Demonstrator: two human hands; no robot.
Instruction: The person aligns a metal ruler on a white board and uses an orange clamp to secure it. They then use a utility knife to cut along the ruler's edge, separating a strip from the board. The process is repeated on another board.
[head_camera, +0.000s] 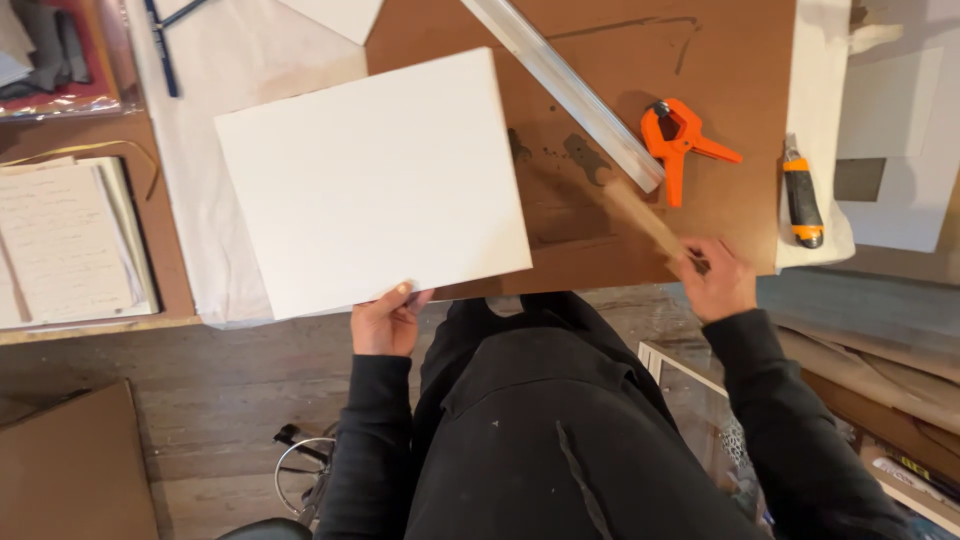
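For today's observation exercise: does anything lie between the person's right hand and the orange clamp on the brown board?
Nothing visible does. The right hand grips a wooden stick at the board's near edge; the orange clamp lies apart, bare brown board between.

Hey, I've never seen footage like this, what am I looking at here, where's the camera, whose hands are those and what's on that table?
There is no machine here. The one picture comes from a camera worn on a person's head, looking down, so you see their own dark sleeves and lap at the bottom.

The left hand holds the near edge of a white board, which lies on the table. The right hand grips one end of a wooden stick; what it is exactly is blurred.

On the table lies a brown sheet. On it are a long metal ruler and an orange clamp. To the right, on white paper, sits a utility knife. At the far left lies an open notebook with handwriting.
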